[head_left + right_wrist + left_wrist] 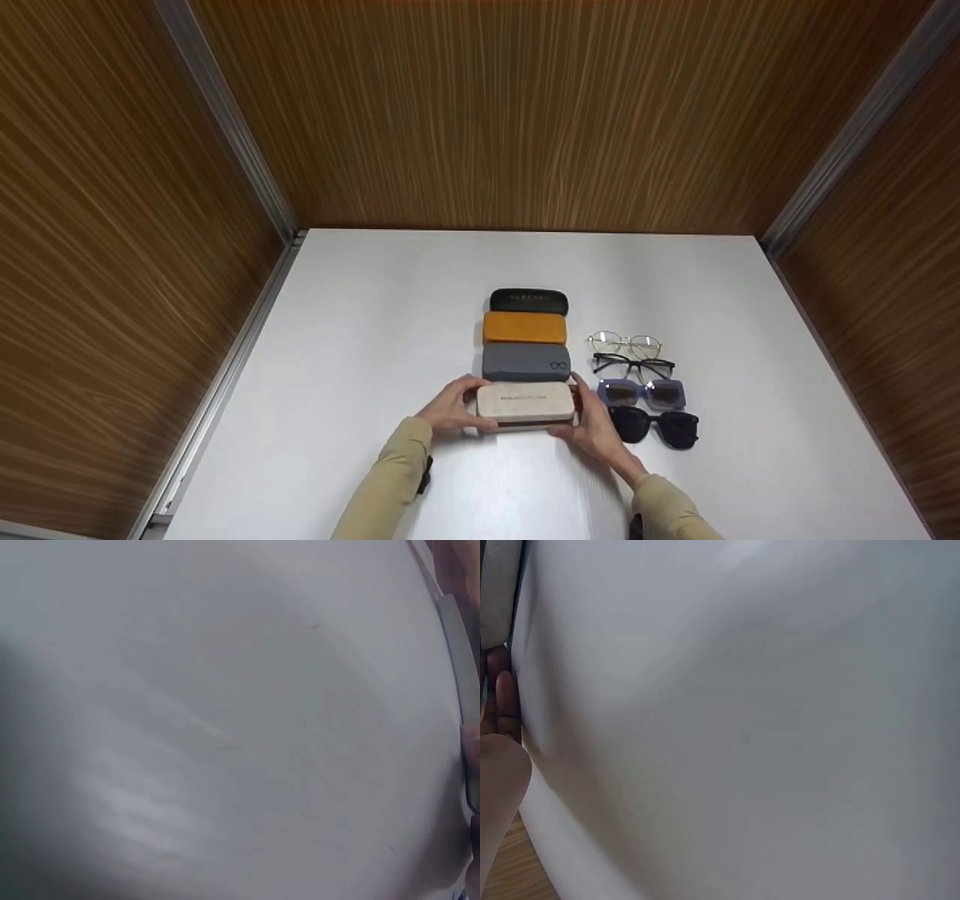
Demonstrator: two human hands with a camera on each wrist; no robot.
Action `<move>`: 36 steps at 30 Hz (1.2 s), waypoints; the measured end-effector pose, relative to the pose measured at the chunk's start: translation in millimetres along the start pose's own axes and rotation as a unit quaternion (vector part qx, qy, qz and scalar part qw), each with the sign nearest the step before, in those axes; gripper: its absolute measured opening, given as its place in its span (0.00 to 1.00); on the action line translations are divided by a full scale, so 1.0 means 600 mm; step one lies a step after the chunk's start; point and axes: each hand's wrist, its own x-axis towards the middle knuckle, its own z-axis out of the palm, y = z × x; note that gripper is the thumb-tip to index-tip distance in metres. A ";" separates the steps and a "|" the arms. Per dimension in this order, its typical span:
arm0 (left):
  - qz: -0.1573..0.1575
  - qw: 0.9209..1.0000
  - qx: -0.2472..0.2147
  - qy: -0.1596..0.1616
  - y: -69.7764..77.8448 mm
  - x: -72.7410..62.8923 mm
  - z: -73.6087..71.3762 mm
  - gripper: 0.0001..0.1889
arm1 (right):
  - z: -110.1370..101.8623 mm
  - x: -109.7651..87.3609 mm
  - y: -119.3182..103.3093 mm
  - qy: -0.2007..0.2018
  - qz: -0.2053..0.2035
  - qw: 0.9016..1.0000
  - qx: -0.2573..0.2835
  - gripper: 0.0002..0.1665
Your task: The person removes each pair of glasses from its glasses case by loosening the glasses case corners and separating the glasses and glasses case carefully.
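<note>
A cream glasses case (pixel 525 402) lies nearest the person, at the front of a column of cases in the head view. Along its front edge runs a dark gap between lid and base. The left hand (pixel 456 406) grips its left end, thumb at the front corner and fingers behind. At the other end the right hand (pixel 592 424) holds the case the same way, with something reddish-brown showing beside its fingers, too small to tell. Only a corner of the case (pixel 496 592) and part of the left hand (pixel 502 701) enter the left wrist view.
Behind it stand a grey case (pixel 521 361), an orange case (pixel 523 328) and a black case (pixel 529 301). To the right lie wire-rimmed glasses (pixel 616 343), black-framed glasses (pixel 634 367), purple sunglasses (pixel 642 392) and black sunglasses (pixel 679 430). Wood-grain panels (pixel 487 112) border the white table (pixel 360 315).
</note>
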 end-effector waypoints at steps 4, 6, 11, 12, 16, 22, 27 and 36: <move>0.006 1.000 0.000 -0.002 -0.002 0.000 0.000 0.34 | 0.000 0.001 -0.001 -0.004 0.011 1.000 0.002 0.65; 0.010 1.000 -0.002 -0.004 -0.003 0.000 0.000 0.34 | 0.000 0.001 -0.002 -0.004 0.009 1.000 -0.002 0.64; 0.014 1.000 -0.007 -0.005 -0.002 -0.001 0.001 0.34 | -0.001 0.001 -0.002 -0.010 0.013 1.000 -0.003 0.65; 0.015 1.000 -0.006 -0.004 -0.002 -0.001 0.001 0.34 | -0.001 0.001 -0.002 -0.010 0.013 1.000 -0.001 0.65; 0.016 1.000 -0.002 -0.003 -0.004 -0.001 0.002 0.35 | 0.000 0.001 -0.002 -0.008 0.015 1.000 0.001 0.65; 0.020 1.000 -0.004 -0.007 -0.007 -0.001 0.004 0.37 | 0.001 0.001 -0.003 -0.004 0.015 1.000 0.005 0.65; 0.017 1.000 0.008 -0.006 -0.005 -0.002 0.004 0.38 | 0.002 0.002 -0.002 -0.004 0.015 1.000 0.012 0.65; 0.016 1.000 0.017 0.001 -0.001 -0.005 0.006 0.39 | 0.002 -0.001 -0.004 -0.005 0.012 1.000 0.008 0.64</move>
